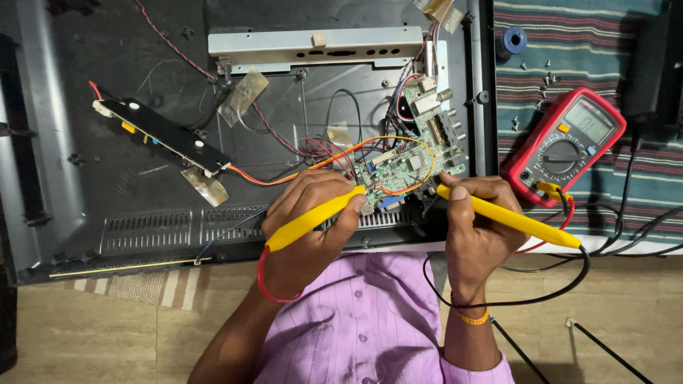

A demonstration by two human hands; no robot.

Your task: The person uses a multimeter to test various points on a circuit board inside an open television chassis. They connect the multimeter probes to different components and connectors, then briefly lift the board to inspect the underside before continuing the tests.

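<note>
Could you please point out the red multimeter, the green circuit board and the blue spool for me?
Red multimeter [562, 146], head view, on its dial.
Green circuit board [409, 163], head view, on its middle.
Blue spool [514, 40], head view, on its top.

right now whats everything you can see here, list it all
green circuit board: one, green, on the opened panel back
long black board: one, black, left on the panel
metal bracket: one, silver, top centre
meter: one, red with grey screen, right on the striped mat
spool: one, blue, top right on the mat
screws: several, silver, loose on the mat
left probe: one, yellow, red lead, tip at the green board
right probe: one, yellow, black lead
left hand: grips the left probe
right hand: grips the right probe
</note>
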